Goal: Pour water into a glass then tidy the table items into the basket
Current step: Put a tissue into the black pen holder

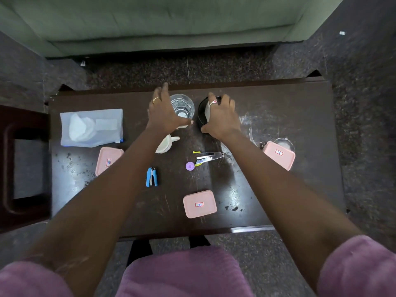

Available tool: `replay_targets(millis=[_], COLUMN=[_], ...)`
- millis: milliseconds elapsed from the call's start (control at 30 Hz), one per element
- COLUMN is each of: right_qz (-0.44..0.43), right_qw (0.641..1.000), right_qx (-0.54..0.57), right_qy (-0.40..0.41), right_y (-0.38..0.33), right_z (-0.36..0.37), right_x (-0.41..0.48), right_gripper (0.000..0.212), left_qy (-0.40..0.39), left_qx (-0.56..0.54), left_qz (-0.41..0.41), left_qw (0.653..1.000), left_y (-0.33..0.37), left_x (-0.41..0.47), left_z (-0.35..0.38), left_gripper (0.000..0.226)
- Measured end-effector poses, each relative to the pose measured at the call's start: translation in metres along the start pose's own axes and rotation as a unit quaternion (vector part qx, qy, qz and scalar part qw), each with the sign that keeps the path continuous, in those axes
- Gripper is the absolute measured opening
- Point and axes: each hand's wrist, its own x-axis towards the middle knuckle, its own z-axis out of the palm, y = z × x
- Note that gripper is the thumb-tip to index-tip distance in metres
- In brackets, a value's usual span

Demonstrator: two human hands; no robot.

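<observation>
The glass (183, 106) appears filled; left hand (165, 112) spread beside it, right hand (220, 118) grips black container (201, 113); desk (257, 189) items untidied.

Your table (278, 108) is dark wood with a glossy finish, scratched and scuffed pale toward 2 o'clock. At 12 o'clock the glass (183, 106) is clear and smooth; just beside it, the container (202, 113) your right hand (220, 118) grips looks matt black. The bag (92, 127) at 10 o'clock is frosted soft plastic. The box (200, 204) at 6 o'clock is matt pink plastic. Near centre, the clip (209, 157) is shiny bare metal and the stapler (151, 176) is glossy blue plastic. Your clothing (184, 273) is ribbed pink cloth.
</observation>
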Motion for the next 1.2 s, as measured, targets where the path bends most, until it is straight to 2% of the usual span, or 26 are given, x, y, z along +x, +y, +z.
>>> replay_targets(millis=[67, 167, 533, 1067, 1200], right_qz=[-0.008, -0.005, 0.031, 0.040, 0.042], right_qw=[1.000, 1.000, 0.999, 0.999, 0.999], right_qx=[-0.010, -0.014, -0.008, -0.012, -0.010], right_qy=[0.002, 0.008, -0.006, 0.008, 0.007], right_y=[-0.004, -0.009, -0.009, -0.013, -0.011], right_z=[0.000, 0.000, -0.006, 0.003, 0.005], right_x=[0.004, 0.010, 0.022, 0.021, 0.017], right_gripper=[0.102, 0.102, 0.098, 0.099, 0.110], left_qy=[-0.026, -0.008, 0.022, 0.014, 0.011], left_qx=[-0.021, -0.034, -0.062, -0.068, -0.052], left_qz=[0.023, 0.035, 0.010, -0.004, 0.000], left_qw=[0.999, 0.999, 0.998, 0.998, 0.999], left_y=[0.001, 0.001, 0.003, 0.006, 0.007], left_x=[0.004, 0.004, 0.012, 0.010, 0.008], left_z=[0.004, 0.009, 0.009, 0.008, 0.008], left_gripper=[0.107, 0.098, 0.095, 0.096, 0.099])
